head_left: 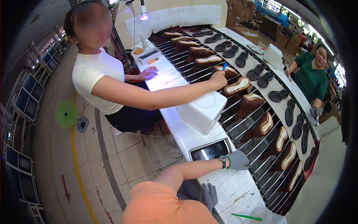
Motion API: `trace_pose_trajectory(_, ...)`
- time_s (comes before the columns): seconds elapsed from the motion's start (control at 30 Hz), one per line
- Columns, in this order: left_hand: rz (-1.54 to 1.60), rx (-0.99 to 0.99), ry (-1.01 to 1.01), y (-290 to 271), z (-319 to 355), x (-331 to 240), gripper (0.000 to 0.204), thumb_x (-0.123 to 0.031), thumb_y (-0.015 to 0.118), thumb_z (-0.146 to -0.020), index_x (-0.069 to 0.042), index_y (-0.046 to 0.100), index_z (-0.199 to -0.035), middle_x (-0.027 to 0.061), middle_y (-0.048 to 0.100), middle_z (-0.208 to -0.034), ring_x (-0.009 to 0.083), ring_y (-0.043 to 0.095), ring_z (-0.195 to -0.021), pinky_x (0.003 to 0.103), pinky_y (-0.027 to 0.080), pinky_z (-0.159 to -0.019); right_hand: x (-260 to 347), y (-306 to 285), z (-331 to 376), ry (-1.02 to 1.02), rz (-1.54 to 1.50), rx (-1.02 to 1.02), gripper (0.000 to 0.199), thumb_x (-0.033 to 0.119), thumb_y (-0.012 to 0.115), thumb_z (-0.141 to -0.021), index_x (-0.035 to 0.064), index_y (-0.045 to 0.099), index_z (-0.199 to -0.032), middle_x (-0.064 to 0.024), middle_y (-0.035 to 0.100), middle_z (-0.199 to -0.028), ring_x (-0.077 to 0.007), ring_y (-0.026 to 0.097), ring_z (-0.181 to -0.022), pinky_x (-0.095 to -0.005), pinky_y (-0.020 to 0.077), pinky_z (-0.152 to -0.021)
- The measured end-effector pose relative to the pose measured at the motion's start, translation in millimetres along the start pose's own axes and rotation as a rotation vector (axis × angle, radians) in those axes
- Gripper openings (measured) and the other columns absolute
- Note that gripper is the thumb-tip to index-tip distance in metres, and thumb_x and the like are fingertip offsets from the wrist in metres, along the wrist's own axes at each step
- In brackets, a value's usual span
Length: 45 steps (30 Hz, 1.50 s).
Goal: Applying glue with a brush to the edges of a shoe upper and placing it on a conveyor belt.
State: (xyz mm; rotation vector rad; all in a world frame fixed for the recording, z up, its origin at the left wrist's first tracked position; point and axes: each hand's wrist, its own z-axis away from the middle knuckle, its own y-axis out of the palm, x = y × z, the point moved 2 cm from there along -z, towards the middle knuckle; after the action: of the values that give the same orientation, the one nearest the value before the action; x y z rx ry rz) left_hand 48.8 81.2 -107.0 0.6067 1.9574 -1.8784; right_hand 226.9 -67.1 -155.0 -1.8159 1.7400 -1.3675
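My left hand (238,160), in a grey glove with a watch at the wrist, reaches across the white bench to the edge of the conveyor's metal rods. Its fingers are bent out of sight, and I see nothing in it. My right hand (209,196), also gloved in grey, rests near the bench's edge with fingers stretched out and nothing held. Close to my left hand lies a black touchscreen device (209,150) in a recess. Brown shoe uppers (264,125) stand bottom-up on the rods, their undersides pale. Black shoe soles (278,96) lie along a white strip beyond them.
A white-shirted co-worker (97,80) stretches an arm over the bench, a blue-ended tool (224,67) in hand. Below that arm sits a white box (204,111). A green stick (246,216) leans on a clear cup (262,214). Across the line is a green-shirted person (310,76).
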Motion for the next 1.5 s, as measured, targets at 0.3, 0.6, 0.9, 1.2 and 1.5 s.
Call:
trace_pose_trajectory(0.3, -0.012, 0.008, -0.014, -2.6, -0.2, -0.7, 0.038, -0.042, 0.056, -0.088, -0.006, 0.066, -0.087, 0.0174, 0.067, -0.08, 0.0376, 0.066, -0.078, 0.05, 0.051, -0.07, 3.9, -3.5, -5.6, -0.002, -0.005, -0.005, 0.034, 0.002, 0.063, -0.078, 0.0074, 0.07, -0.111, -0.0169, 0.07, -0.098, -0.0329, 0.066, -0.105, -0.0468, 0.0516, -0.094)
trace_pose_trajectory(0.6, -0.005, 0.009, -0.016, 1.1, 1.5, 3.9, 0.038, -0.043, 0.056, -0.087, -0.006, 0.066, -0.087, 0.0172, 0.067, -0.08, 0.0377, 0.066, -0.078, 0.05, 0.05, -0.07, 7.8, -5.3, -9.7, -0.016, -0.008, 0.015, 0.034, 0.0, 0.062, -0.077, 0.0055, 0.07, -0.111, -0.0165, 0.071, -0.095, -0.0331, 0.066, -0.104, -0.0474, 0.0522, -0.092)
trace_pose_trajectory(0.9, 0.003, 0.005, 0.005, 1.4, -1.9, 2.9, 0.036, -0.041, 0.057, -0.087, -0.007, 0.068, -0.091, 0.0163, 0.068, -0.083, 0.0366, 0.066, -0.08, 0.048, 0.051, -0.072, 6.2, -6.2, -10.3, -0.018, -0.001, 0.0, 0.033, -0.001, 0.061, -0.078, 0.005, 0.07, -0.11, -0.0153, 0.071, -0.093, -0.0324, 0.066, -0.105, -0.0476, 0.0523, -0.092)
trace_pose_trajectory(1.2, -0.001, 0.027, -0.016, -1.6, 2.3, 5.3, 0.035, -0.04, 0.057, -0.087, -0.008, 0.069, -0.093, 0.0156, 0.069, -0.085, 0.0363, 0.066, -0.082, 0.048, 0.051, -0.073, 8.7, -6.2, -12.4, -0.042, -0.006, 0.023, 0.033, 0.0, 0.062, -0.078, 0.0053, 0.07, -0.11, -0.0166, 0.07, -0.094, -0.0331, 0.066, -0.104, -0.0476, 0.0519, -0.093)
trace_pose_trajectory(1.5, 0.045, -0.003, 0.043, -11.2, 6.6, 5.3, 0.04, -0.046, 0.055, -0.09, -0.008, 0.065, -0.093, 0.0186, 0.067, -0.082, 0.0386, 0.065, -0.078, 0.051, 0.049, -0.07, 6.2, -0.6, -8.1, -0.004, -0.001, -0.037, 0.033, 0.008, 0.065, -0.077, 0.012, 0.071, -0.11, -0.0128, 0.068, -0.105, -0.0311, 0.067, -0.094, -0.0412, 0.0555, -0.086)
